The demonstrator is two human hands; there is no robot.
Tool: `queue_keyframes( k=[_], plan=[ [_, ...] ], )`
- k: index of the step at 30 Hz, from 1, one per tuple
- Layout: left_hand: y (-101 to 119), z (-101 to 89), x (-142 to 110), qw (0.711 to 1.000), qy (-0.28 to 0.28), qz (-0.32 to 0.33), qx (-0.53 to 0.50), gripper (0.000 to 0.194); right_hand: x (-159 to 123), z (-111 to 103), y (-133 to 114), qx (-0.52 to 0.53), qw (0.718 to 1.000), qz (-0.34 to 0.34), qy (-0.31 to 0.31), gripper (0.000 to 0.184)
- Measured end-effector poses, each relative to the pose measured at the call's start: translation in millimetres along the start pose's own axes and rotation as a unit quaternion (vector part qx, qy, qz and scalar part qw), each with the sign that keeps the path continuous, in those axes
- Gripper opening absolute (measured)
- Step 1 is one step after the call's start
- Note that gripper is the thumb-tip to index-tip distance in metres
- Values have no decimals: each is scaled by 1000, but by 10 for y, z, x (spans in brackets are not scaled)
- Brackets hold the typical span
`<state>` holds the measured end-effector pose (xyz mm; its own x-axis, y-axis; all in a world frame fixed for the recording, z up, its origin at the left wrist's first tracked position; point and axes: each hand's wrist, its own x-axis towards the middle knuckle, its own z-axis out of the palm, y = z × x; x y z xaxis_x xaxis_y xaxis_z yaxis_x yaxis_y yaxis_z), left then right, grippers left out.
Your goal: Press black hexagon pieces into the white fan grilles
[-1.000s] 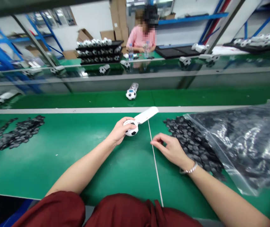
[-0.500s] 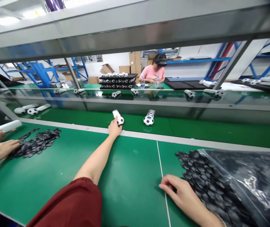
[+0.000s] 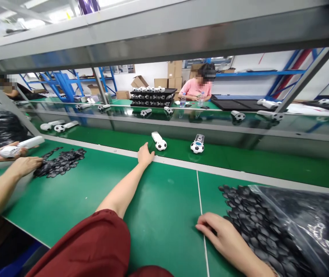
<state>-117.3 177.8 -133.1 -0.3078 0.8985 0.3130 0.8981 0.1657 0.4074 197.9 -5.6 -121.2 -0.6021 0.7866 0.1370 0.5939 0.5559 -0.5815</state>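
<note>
A workshop with blue racking and stacked cardboard boxes lies behind a long green desk point(image 3: 75, 200), which is split by a pale strip from a green conveyor belt point(image 3: 239, 157) running along its far side. The person's left hand point(image 3: 145, 155) is stretched forward to the desk's far edge, its fingers loosely spread and holding nothing, resting at the pale strip. Just beyond its fingertips, on the belt, lies a white handheld fan with a football-patterned head point(image 3: 159, 141), apart from the hand. A second fan of the same kind point(image 3: 197, 145) lies on the belt a little further right. The right hand point(image 3: 223, 236) rests flat on the near part of the desk, fingers relaxed and together, touching the edge of a heap of small black parts point(image 3: 248, 219) that spills from a clear plastic bag point(image 3: 305, 223). At the left, a co-worker's two hands are at work: one holds a white fan point(image 3: 20, 147), the other hand point(image 3: 26, 165) reaches into another pile of black parts point(image 3: 62, 163). Across the line, a person in a pink top point(image 3: 199, 87) sits beside trays of finished fans point(image 3: 152, 97).
</note>
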Motion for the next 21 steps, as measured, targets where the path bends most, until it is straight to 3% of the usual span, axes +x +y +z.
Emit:
queue_keyframes(
  k=[5,12,21],
  plan=[
    [28,-73,-203,998,-31,15,47,60,-10,-3,-18,1,1000,-14,2,21],
    [10,-154,-469,979,-157,97,86,66,17,-23,-15,8,1000,-22,11,21],
    [-21,-303,-847,973,-166,117,109,70,38,-18,-24,-28,998,-58,8,24]
  ],
)
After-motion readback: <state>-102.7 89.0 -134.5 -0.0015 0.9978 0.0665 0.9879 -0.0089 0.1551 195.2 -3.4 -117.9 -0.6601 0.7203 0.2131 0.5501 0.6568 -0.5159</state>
